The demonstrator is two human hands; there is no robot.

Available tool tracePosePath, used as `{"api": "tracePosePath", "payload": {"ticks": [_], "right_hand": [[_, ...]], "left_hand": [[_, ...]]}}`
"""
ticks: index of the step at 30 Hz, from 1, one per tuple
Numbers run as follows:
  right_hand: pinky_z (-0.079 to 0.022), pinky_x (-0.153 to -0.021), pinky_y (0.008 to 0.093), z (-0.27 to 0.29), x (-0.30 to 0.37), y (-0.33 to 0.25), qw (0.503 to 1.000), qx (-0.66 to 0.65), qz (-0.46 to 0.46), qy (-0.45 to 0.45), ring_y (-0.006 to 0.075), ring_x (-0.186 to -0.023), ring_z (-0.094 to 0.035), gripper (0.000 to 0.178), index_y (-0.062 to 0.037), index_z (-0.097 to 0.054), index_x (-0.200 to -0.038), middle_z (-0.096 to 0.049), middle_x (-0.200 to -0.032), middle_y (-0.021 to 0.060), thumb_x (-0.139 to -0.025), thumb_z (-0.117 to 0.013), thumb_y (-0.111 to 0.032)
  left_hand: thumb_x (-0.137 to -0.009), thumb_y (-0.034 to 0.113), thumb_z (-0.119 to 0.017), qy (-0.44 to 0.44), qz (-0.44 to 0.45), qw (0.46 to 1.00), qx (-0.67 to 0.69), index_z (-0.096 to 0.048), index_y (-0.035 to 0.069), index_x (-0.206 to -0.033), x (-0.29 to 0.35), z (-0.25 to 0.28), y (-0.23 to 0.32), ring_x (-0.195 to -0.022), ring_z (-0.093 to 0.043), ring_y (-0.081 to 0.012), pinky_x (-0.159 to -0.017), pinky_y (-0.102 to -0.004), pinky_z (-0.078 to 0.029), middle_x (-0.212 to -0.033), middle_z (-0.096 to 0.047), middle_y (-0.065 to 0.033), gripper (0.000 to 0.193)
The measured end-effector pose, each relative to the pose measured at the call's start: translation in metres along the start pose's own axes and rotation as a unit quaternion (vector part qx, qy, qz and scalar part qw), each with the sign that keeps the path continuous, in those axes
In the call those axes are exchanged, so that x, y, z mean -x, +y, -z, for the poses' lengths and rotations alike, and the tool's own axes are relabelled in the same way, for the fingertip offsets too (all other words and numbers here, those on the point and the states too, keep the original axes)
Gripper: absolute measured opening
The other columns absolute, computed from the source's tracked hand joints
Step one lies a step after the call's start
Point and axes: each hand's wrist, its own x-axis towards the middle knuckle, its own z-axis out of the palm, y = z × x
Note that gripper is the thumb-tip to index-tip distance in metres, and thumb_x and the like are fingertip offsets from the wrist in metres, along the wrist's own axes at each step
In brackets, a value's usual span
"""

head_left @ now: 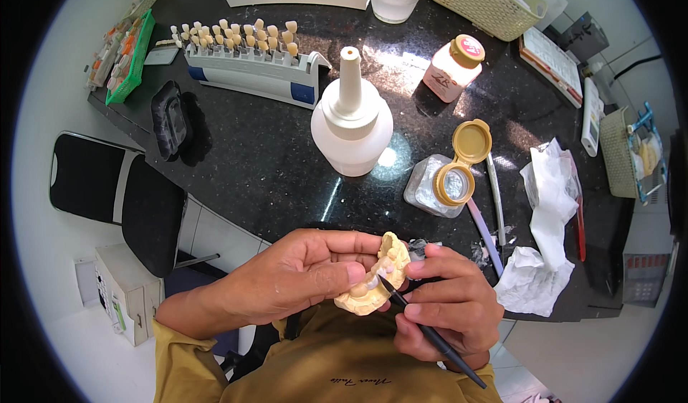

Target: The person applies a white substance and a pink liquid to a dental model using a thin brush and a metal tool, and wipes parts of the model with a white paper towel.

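The left hand [301,277], at seven o'clock, is clamped on the cast [362,301], thumb across its near side, the other fingers behind. The cast sits tilted between five and six o'clock. The right hand [459,306], between four and five, is curled closed around a black tool [438,342], its tip at the tooth row and its butt toward five o'clock. The left forearm [208,301] enters from eight o'clock; the right wrist bends in from five.
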Motion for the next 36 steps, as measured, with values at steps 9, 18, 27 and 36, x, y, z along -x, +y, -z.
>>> {"api": "tracePosePath", "payload": {"ticks": [9,18,27,36], "right_hand": [[-0.057,-0.087,0.0452,0.0001,0.0014,0.0009,1.000,-0.025,-0.003,0.018,0.0304,-0.089,-0.072,0.025,-0.0046,-0.068,-0.089,-0.069,-0.081,0.0081,-0.069,-0.082,-0.003],[-0.057,-0.087,0.0458,-0.0009,0.0008,0.0001,1.000,-0.004,-0.009,0.008,0.0309,-0.090,-0.072,0.026,-0.0046,-0.069,-0.089,-0.068,-0.080,0.0081,-0.068,-0.082,-0.003],[-0.057,-0.087,0.0459,0.0000,0.0013,-0.0004,1.000,-0.008,-0.008,0.011,0.0310,-0.091,-0.072,0.025,-0.0050,-0.068,-0.088,-0.068,-0.081,0.0083,-0.068,-0.083,-0.004],[-0.057,-0.087,0.0461,-0.0015,0.0031,0.0009,1.000,-0.016,-0.013,0.021,0.0309,-0.091,-0.071,0.024,-0.0050,-0.069,-0.088,-0.069,-0.081,0.0084,-0.068,-0.082,-0.003]], "left_hand": [[-0.101,0.012,-0.052,0.003,-0.002,1.000,-0.009,-0.035,-0.011,-0.141,0.0004,0.0000,-0.0004,-0.116,-0.058,-0.0165,-0.101,-0.0302,-0.047,-0.131,-0.056,-0.0164,0.050],[-0.101,0.011,-0.050,0.001,0.005,1.000,-0.002,-0.033,-0.012,-0.143,0.0004,0.0005,0.0008,-0.117,-0.058,-0.0172,-0.101,-0.0307,-0.047,-0.131,-0.056,-0.0171,0.051],[-0.102,0.012,-0.048,-0.009,0.011,1.000,0.007,-0.032,-0.012,-0.143,0.0003,-0.0001,0.0024,-0.117,-0.059,-0.0186,-0.102,-0.0314,-0.047,-0.131,-0.056,-0.0178,0.050],[-0.102,0.012,-0.049,-0.010,0.007,1.000,0.001,-0.033,-0.012,-0.143,0.0012,0.0028,0.0007,-0.116,-0.059,-0.0194,-0.102,-0.0314,-0.048,-0.130,-0.056,-0.0177,0.050]]}}
